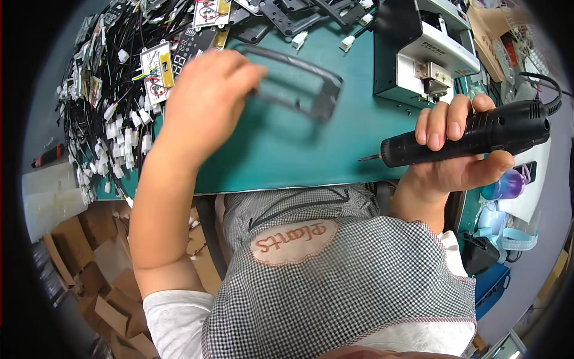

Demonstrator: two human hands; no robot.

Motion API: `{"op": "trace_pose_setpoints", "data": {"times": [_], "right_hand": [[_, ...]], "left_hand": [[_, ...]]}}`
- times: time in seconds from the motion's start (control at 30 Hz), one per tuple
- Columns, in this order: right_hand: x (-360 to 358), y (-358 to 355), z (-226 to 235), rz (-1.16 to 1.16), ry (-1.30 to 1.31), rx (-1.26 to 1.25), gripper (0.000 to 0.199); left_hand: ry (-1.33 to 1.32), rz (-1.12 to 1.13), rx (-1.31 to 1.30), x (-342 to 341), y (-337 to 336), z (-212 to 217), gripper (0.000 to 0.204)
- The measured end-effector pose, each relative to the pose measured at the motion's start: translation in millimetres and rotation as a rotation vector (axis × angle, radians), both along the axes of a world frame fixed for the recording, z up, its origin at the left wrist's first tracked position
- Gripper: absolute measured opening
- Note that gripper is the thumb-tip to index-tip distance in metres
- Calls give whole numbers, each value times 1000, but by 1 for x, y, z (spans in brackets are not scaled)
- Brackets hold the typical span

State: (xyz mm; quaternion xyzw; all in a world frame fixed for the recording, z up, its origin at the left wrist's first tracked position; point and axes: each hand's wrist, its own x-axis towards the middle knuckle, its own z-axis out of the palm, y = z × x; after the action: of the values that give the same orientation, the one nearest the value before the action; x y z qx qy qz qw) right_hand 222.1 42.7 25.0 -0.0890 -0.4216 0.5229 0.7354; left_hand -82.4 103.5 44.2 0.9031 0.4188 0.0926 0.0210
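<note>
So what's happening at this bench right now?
A person sits at a green worktable. The left hand grips a flat grey plastic frame by its left end, just over the tabletop. The right hand holds a black electric screwdriver, its bit pointing left, off to the right of the frame. A heap of wired connectors lies at the left.

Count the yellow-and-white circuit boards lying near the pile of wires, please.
2. One circuit board lies beside the left hand; another board sits at the top edge. The wires may hide more.
</note>
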Motion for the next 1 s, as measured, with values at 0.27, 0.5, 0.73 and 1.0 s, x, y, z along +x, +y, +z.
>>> {"op": "trace_pose_setpoints", "data": {"times": [0.27,0.5,0.73,1.0], "right_hand": [[-3,-2,4,-3,-31,9,82],[-4,0,4,31,-22,-16,81],[-9,0,10,51,-54,13,79],[-14,-1,12,-26,-84,-38,72]], "left_hand": [[-64,287,162,-30,-41,-30,38],[-155,517,-300,20,-97,-49,34],[-275,449,-81,17,-45,-57,16],[-435,-29,-35,60,-14,-80,10]]}}
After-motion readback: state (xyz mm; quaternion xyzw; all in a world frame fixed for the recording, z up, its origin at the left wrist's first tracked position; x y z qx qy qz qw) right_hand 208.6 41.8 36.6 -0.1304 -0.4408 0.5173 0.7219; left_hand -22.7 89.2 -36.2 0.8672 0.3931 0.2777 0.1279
